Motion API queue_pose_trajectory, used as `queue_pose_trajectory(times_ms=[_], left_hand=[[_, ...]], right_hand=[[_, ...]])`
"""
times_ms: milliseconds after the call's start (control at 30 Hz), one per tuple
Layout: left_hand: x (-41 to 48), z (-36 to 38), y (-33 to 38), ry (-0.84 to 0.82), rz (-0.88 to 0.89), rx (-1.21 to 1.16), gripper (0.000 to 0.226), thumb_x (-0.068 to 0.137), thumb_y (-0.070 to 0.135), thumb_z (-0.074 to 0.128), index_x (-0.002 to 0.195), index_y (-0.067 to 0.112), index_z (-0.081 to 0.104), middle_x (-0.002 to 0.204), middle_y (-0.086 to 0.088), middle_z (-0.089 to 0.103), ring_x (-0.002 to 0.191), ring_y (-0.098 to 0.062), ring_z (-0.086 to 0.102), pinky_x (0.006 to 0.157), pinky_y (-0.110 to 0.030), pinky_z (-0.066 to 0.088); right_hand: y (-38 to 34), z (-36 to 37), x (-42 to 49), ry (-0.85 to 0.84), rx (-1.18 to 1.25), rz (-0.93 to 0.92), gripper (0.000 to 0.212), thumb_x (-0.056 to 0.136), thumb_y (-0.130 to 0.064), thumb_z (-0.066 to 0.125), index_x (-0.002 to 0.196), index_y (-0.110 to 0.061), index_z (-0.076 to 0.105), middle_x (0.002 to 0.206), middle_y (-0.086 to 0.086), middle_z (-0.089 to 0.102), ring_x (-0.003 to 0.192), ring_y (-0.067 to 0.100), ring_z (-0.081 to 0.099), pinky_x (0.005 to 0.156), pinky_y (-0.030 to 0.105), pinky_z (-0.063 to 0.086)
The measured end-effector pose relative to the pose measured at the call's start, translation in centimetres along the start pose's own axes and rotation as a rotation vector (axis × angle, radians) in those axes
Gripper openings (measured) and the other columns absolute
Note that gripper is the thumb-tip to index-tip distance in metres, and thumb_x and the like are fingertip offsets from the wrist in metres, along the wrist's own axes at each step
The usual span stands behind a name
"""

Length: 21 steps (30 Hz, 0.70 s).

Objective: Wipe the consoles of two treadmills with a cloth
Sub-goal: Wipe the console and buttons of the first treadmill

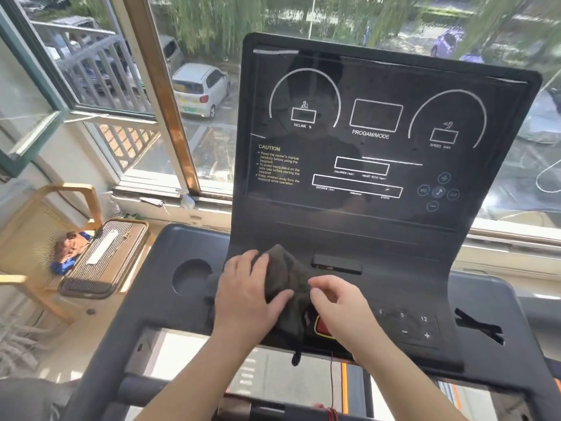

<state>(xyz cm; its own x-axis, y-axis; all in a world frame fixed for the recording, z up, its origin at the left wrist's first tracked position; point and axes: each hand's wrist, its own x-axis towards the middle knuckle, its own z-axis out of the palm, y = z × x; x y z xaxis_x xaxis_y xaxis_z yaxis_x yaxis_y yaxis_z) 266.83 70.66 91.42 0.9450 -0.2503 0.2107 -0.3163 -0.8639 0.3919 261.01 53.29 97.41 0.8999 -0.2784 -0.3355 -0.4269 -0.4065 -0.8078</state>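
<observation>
A black treadmill console [379,232] fills the middle of the view, its upright display panel printed with white dials and boxes. A dark grey cloth [287,278] lies bunched on the console's lower deck, left of centre. My left hand [246,296] rests on the cloth's left side with the thumb pressed into it. My right hand [337,302] pinches the cloth's right edge with curled fingers. A red safety key button [321,326] is partly hidden under my right hand and the cloth. Only this one treadmill is in view.
A round cup holder [191,276] sits left of the cloth. Speed keys [416,326] lie to the right. A wooden chair [60,238] with a heater-like appliance [103,259] stands at the left. Windows [188,95] run behind the console. A red cord [332,387] hangs below.
</observation>
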Motion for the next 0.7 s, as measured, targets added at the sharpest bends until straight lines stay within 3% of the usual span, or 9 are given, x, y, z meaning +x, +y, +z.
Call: queue_pose_trajectory(times_ms=[100,167,300,367,433,500,533,600,700], left_hand=[[-0.3,-0.2,-2.1,-0.107,-0.039,-0.054,0.056,0.083,0.054,0.07,0.128,0.02,0.068,0.138,0.0,0.059,0.13,-0.021,0.049,0.109,-0.04,0.046],[-0.4,-0.1,-2.7,-0.099,-0.026,-0.098,0.034,0.089,0.041,0.066,0.116,0.021,0.074,0.136,0.002,0.061,0.128,-0.017,0.051,0.106,-0.039,0.049],[1.9,-3.3,-2.0,0.028,-0.265,-0.301,0.016,0.097,0.032,0.053,0.091,0.023,0.064,0.097,0.008,0.066,0.092,-0.009,0.059,0.076,-0.026,0.051],[3.3,-5.2,-1.0,0.013,-0.365,-0.471,0.017,0.1,0.031,0.051,0.088,0.022,0.059,0.083,0.005,0.063,0.079,-0.011,0.06,0.065,-0.023,0.044],[3.6,-5.9,0.1,-0.079,-0.266,-0.496,0.02,0.098,0.041,0.056,0.087,0.026,0.062,0.083,0.009,0.063,0.08,-0.008,0.06,0.067,-0.022,0.046],[2.7,-4.9,0.4,-0.182,-0.1,-0.32,0.034,0.088,0.064,0.057,0.091,0.031,0.066,0.098,0.016,0.065,0.095,-0.005,0.059,0.081,-0.029,0.052],[2.1,-3.7,0.3,-0.234,-0.008,-0.138,0.048,0.084,0.075,0.052,0.104,0.034,0.067,0.117,0.016,0.063,0.112,-0.008,0.055,0.095,-0.035,0.051],[0.9,-1.3,-0.1,-0.343,0.079,0.164,0.081,0.082,0.086,0.04,0.144,0.035,0.05,0.16,0.007,0.037,0.148,-0.023,0.03,0.122,-0.053,0.024],[-0.7,1.3,1.1,-0.364,0.028,0.274,0.091,0.091,0.082,0.024,0.163,0.028,0.012,0.174,-0.003,-0.002,0.159,-0.032,-0.007,0.124,-0.062,-0.007]], right_hand=[[0.0,1.5,0.3,-0.075,-0.266,-0.16,0.029,0.102,-0.025,0.054,0.127,-0.029,0.07,0.117,-0.019,0.067,0.113,0.004,0.06,0.101,0.026,0.05],[0.1,2.6,0.6,-0.155,-0.437,-0.2,0.035,0.103,-0.027,0.05,0.134,-0.027,0.066,0.129,-0.012,0.065,0.129,0.01,0.051,0.111,0.029,0.042],[-0.2,3.9,0.8,-0.205,-0.52,-0.256,0.041,0.104,-0.025,0.047,0.143,-0.023,0.06,0.141,-0.007,0.062,0.136,0.017,0.048,0.113,0.026,0.037],[-0.8,4.0,1.0,-0.273,-0.404,-0.235,0.042,0.104,-0.023,0.047,0.145,-0.025,0.059,0.142,-0.01,0.061,0.133,0.011,0.053,0.108,0.021,0.041],[-1.4,3.5,1.2,-0.322,-0.151,-0.121,0.037,0.103,-0.017,0.048,0.13,-0.03,0.07,0.129,-0.007,0.071,0.116,0.011,0.066,0.1,0.028,0.055],[-1.4,2.5,1.7,-0.162,0.095,-0.009,0.033,0.102,-0.012,0.05,0.108,-0.027,0.078,0.107,0.006,0.077,0.098,0.022,0.073,0.09,0.044,0.062],[-1.0,1.8,1.9,-0.04,0.15,0.029,0.031,0.102,-0.01,0.05,0.105,-0.024,0.078,0.101,0.006,0.077,0.094,0.021,0.074,0.087,0.046,0.063],[0.0,0.5,2.3,0.16,0.134,0.058,0.027,0.103,-0.01,0.05,0.105,-0.024,0.074,0.094,-0.003,0.077,0.089,0.015,0.073,0.086,0.044,0.063],[0.8,-0.1,2.3,0.238,0.097,0.048,0.026,0.102,-0.011,0.05,0.104,-0.025,0.072,0.089,-0.008,0.076,0.085,0.021,0.072,0.083,0.039,0.061]])
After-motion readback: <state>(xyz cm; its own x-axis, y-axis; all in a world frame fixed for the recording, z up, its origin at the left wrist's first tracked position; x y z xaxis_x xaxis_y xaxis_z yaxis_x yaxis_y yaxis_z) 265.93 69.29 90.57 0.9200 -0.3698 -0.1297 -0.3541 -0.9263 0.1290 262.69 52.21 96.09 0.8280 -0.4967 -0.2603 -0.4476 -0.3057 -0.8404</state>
